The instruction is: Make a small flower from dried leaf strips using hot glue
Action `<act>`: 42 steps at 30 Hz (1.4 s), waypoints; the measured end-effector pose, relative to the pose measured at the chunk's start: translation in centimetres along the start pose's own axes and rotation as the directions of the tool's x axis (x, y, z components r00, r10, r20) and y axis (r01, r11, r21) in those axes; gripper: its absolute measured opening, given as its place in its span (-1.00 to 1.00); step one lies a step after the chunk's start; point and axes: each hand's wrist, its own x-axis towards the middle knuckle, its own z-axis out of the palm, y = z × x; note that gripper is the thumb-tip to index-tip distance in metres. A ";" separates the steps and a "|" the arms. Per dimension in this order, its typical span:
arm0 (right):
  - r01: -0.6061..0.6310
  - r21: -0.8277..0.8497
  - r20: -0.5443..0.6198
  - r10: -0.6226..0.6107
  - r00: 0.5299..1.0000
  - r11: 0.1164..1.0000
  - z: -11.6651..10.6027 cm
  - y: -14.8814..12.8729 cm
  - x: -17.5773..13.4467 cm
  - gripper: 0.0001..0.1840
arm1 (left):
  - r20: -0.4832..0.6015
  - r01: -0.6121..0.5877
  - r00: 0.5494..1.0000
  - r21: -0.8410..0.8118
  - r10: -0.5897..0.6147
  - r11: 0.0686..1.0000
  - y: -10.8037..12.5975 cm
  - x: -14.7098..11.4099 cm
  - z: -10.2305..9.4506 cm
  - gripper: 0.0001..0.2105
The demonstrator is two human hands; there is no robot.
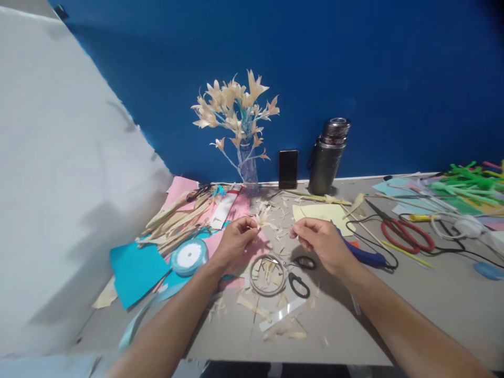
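Note:
My left hand (236, 242) is closed in a pinch, with a pale husk flower (266, 218) at its fingertips. My right hand (322, 242) is also pinched, a short way to the right; whatever lies between its fingertips is too small to make out. Below and between the hands lie black-handled scissors (300, 284), partly open, and a ring-shaped coil (268, 294) over their blades. Dry husk scraps (281, 231) are scattered around. Behind, a clear bottle (248, 170) holds a bunch of finished pale flowers (234, 102) on light blue stems.
At left are a ribbon roll (189, 257), blue paper (136, 273) and husk strips (169, 223). A phone (289, 169) and a thermos (327, 160) stand by the blue wall. Red-handled scissors (407, 241), a blue-handled tool (364, 253) and green pipe cleaners (468, 181) lie right.

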 end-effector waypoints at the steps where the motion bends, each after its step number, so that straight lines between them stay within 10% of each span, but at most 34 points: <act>1: -0.004 -0.008 0.001 0.004 1.000 1.000 0.1 0.1 0.0 -0.60 | 0.055 0.046 0.998 -0.107 -0.040 0.993 0.3 -0.2 0.0 -0.78; 12: -0.037 0.177 0.001 0.038 0.999 0.983 1.6 0.6 -0.4 -0.59 | 0.423 0.278 0.904 -0.457 -0.068 0.845 1.2 -1.8 0.5 -0.68; 26: -0.083 0.431 0.119 0.035 0.992 0.899 2.9 1.7 -1.0 -0.64 | 0.367 0.307 0.925 -0.577 -0.095 0.757 1.2 -2.7 2.3 -0.67; 33: 0.068 0.124 0.052 -0.075 0.996 0.990 2.3 1.4 -1.0 -0.65 | 0.434 0.326 0.898 -0.534 -0.078 0.780 1.0 -2.7 1.6 -0.66; 37: 0.310 -0.228 -0.032 -0.325 0.945 0.923 1.8 1.0 -0.9 -0.72 | 0.425 0.317 0.903 -0.554 -0.066 0.770 1.0 -2.6 1.4 -0.75; 42: 0.331 -0.285 -0.014 -0.349 0.937 0.900 1.4 0.9 -0.7 -0.73 | 0.394 0.327 0.915 -0.592 -0.089 0.737 1.4 -2.7 1.6 -0.75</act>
